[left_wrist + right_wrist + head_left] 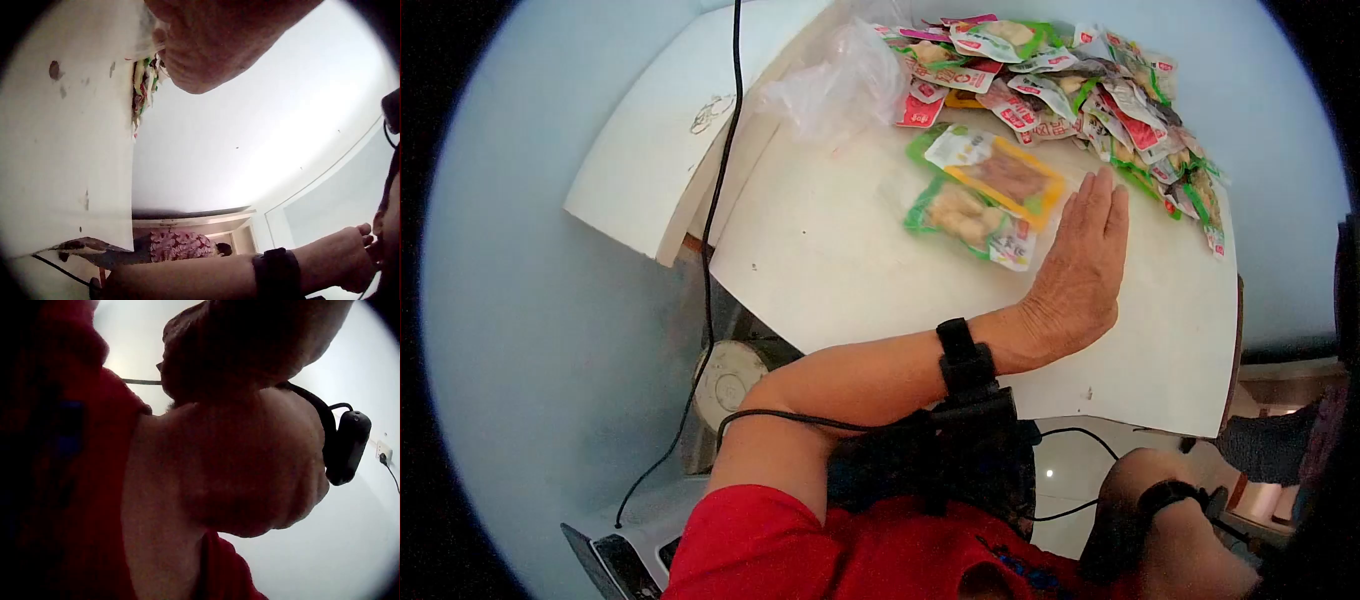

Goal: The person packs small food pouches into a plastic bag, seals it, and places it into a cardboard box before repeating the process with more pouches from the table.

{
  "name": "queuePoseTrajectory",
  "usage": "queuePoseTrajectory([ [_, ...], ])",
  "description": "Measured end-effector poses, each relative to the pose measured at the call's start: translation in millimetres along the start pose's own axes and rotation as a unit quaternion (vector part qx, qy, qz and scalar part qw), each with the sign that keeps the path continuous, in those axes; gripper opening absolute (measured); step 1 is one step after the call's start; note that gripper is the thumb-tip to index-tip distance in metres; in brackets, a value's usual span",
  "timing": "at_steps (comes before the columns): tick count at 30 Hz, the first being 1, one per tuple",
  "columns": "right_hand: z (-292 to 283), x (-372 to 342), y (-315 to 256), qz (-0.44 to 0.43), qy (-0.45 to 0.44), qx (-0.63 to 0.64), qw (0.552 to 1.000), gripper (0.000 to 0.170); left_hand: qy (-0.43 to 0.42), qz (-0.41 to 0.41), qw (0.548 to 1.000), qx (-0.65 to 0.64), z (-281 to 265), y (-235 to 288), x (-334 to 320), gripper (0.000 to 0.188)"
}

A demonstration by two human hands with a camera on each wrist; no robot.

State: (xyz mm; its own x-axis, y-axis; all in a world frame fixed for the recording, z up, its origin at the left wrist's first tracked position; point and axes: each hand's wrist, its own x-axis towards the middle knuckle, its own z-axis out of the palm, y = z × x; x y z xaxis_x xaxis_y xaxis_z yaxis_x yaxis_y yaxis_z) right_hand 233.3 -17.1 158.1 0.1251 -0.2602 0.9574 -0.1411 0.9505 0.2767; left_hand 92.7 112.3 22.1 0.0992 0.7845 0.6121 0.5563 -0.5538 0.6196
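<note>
My left hand (1083,265) lies over the white table (850,260) with its fingers straight and together. Close by its finger side are two blurred food packets: one yellow-edged with a brown filling (1005,175), the other green with pale pieces (962,215). Only part of that hand (212,44) shows in the left wrist view, at the top. My right hand (344,259) is raised by my head, away from the table; the head view catches the right hand (1205,560) at the bottom right. Whether its fingers hold anything, I cannot tell.
A heap of food packets (1050,85) fills the table's back right. A crumpled clear plastic bag (850,80) lies left of it, beside a white panel (650,120). A black cable (725,150) hangs at the left. Another person (181,245) is in the background.
</note>
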Motion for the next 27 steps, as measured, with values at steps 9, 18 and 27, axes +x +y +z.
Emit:
queuePoseTrajectory([
  [9, 1, 5, -6, -0.007, 0.015, -0.01, 1.0, 0.032, 0.001, 0.011, 1.0, 0.008, 1, -1, -1, 0.072],
  [18, 20, 8, 6, -0.016, 0.013, -0.068, 0.997, 0.029, -0.006, -0.001, 1.0, 0.004, 0, 0, -1, 0.072],
  [27, -5, 12, -4, -0.046, 0.051, 0.036, 0.997, 0.025, -0.006, -0.012, 1.0, -0.005, 0, 2, -1, 0.072],
])
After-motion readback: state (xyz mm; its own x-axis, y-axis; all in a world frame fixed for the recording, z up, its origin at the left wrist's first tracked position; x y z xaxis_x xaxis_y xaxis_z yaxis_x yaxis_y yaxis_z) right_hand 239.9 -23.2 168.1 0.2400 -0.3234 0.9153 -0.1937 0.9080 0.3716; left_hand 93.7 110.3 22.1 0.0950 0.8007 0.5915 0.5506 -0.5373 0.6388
